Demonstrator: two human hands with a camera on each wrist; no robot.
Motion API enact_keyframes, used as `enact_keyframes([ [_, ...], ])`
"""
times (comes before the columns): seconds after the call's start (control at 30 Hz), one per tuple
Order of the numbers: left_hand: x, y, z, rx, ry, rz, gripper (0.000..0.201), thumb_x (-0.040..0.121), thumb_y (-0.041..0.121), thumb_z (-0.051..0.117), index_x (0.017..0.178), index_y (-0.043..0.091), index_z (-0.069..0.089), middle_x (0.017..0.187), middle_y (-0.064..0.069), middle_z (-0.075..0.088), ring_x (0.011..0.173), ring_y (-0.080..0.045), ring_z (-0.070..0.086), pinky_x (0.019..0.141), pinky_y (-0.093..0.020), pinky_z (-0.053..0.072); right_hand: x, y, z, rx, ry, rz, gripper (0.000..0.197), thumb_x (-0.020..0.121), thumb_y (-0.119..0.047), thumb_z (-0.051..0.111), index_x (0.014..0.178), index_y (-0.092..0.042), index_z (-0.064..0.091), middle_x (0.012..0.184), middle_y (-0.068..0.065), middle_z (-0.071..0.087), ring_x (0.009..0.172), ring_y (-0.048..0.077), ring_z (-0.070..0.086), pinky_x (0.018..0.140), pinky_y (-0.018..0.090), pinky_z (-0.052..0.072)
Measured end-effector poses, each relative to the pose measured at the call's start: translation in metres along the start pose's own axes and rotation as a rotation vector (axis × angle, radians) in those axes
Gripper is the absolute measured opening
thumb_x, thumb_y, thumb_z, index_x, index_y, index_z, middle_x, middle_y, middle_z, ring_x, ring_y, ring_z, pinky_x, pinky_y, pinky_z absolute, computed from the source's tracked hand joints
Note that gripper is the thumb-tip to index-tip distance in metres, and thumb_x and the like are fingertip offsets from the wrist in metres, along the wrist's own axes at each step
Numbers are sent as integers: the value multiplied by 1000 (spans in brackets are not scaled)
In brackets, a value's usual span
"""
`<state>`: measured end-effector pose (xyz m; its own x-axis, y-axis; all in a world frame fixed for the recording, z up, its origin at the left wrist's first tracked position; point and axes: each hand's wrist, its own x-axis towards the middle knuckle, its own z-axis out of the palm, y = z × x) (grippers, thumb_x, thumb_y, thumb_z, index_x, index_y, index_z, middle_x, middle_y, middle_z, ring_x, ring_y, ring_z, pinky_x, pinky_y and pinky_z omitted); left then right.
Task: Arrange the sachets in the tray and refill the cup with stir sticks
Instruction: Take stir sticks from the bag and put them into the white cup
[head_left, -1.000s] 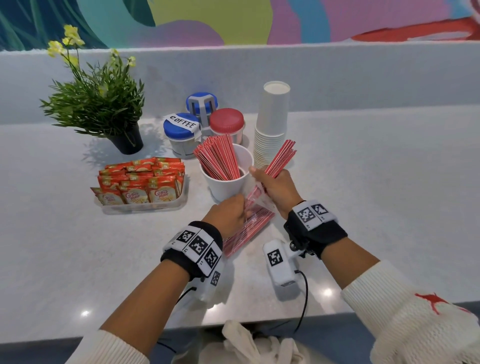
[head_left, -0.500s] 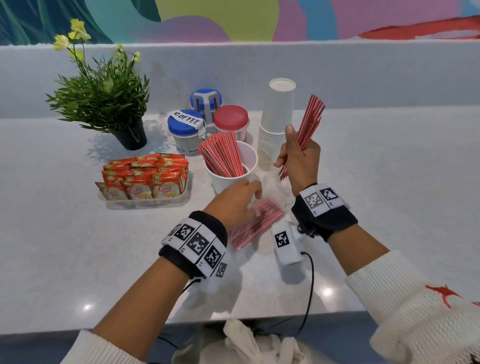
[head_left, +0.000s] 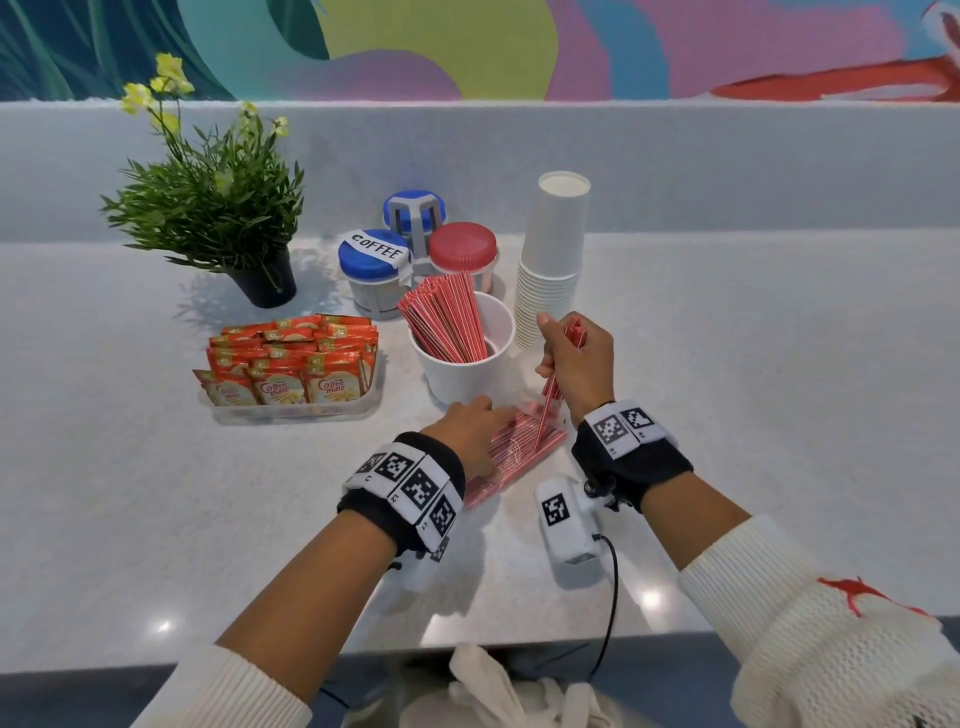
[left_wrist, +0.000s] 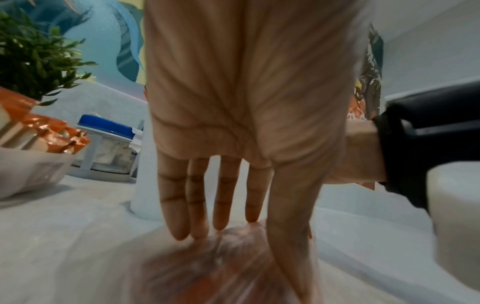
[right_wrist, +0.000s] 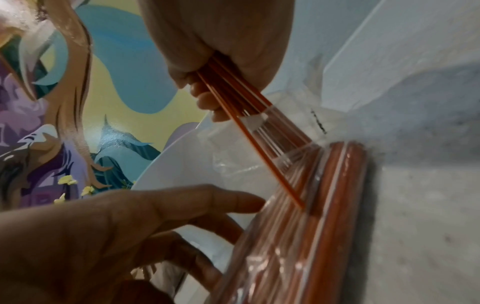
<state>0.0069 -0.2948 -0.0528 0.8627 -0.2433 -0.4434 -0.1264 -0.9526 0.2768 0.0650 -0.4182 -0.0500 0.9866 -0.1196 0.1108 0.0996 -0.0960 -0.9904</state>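
A white cup (head_left: 467, 371) at the counter's middle holds red stir sticks (head_left: 444, 317) leaning left. To its left, a clear tray (head_left: 296, 413) is packed with orange creamer sachets (head_left: 283, 358). A clear bag of stir sticks (head_left: 511, 454) lies in front of the cup. My left hand (head_left: 470, 428) presses flat on this bag (left_wrist: 215, 267) with straight fingers (left_wrist: 200, 205). Just right of the cup, my right hand (head_left: 561, 345) grips a small bundle of sticks (right_wrist: 233, 90) upright. Their lower ends (head_left: 545, 415) stand on or in the bag's (right_wrist: 298, 236) open end.
A potted plant (head_left: 218, 208) stands at the back left. Behind the cup are jars with blue (head_left: 371, 257) and red (head_left: 462, 247) lids, and a stack of paper cups (head_left: 553, 260). A low wall runs behind the counter. Bare counter stretches to the right.
My right hand has brought the bundle down from beside the paper cups, so its ends now rest at the bag. The left hand has flattened on the bag.
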Motion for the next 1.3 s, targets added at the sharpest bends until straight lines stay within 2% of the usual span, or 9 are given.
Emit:
enact_keyframes([
  [0.17,-6,1,-16,-110,8,13,69,83,11,65,143,23,33,132,-6,45,120,-25,47,99,-35,43,5,-12,1,26,-36,-33,37,94,-30,51,60,-17,44,51,-2,45,43,9,42,47,22,41],
  [0.27,-13,-3,-37,-195,72,52,58,85,16,64,137,17,40,131,-8,49,108,-20,51,92,-29,42,15,-34,5,96,-46,-59,37,94,-29,52,59,-19,44,46,-9,42,38,3,38,44,22,35],
  [0.5,-25,-23,-98,-415,427,77,31,89,16,59,119,11,54,105,-5,60,92,-14,55,73,-19,45,34,-102,40,295,-99,-200,45,95,-29,50,55,-20,32,37,-11,32,32,6,30,43,22,29],
  [0.63,-22,-43,-114,-465,571,-19,32,87,13,62,117,9,55,109,-9,60,93,-16,54,77,-22,41,36,-109,67,291,-145,-232,43,96,-27,48,56,-20,33,37,-10,34,34,5,32,43,23,32],
  [0.77,-15,-61,-109,-459,564,-153,56,79,18,72,128,8,46,123,-12,53,110,-23,51,90,-30,40,29,-89,93,255,-110,-175,42,96,-29,48,54,-23,42,41,-9,40,42,8,37,48,23,35],
  [0.87,-8,-69,-102,-528,521,-191,57,78,16,73,127,7,45,124,-13,55,114,-25,52,93,-33,41,24,-71,100,201,-139,-90,42,96,-32,46,56,-19,44,46,-5,43,41,8,41,50,22,39],
  [1.0,1,-73,-100,-642,487,-147,44,82,10,68,120,5,46,114,-14,60,92,-20,56,77,-26,45,23,-56,103,138,-206,-52,37,96,-30,45,61,-17,44,51,-1,42,40,8,41,49,21,40],
  [1.1,9,-74,-100,-686,492,-123,41,82,16,68,117,7,48,103,-12,61,90,-22,59,74,-26,47,25,-50,105,91,-223,-54,37,96,-30,45,61,-18,45,51,-1,42,41,10,42,50,23,41],
  [1.3,18,-79,-100,-913,567,-76,22,86,-1,59,104,7,51,73,-1,52,67,-10,57,62,-16,50,37,-60,105,128,-97,-26,40,95,-28,49,56,-16,46,45,0,44,32,10,40,42,23,37],
])
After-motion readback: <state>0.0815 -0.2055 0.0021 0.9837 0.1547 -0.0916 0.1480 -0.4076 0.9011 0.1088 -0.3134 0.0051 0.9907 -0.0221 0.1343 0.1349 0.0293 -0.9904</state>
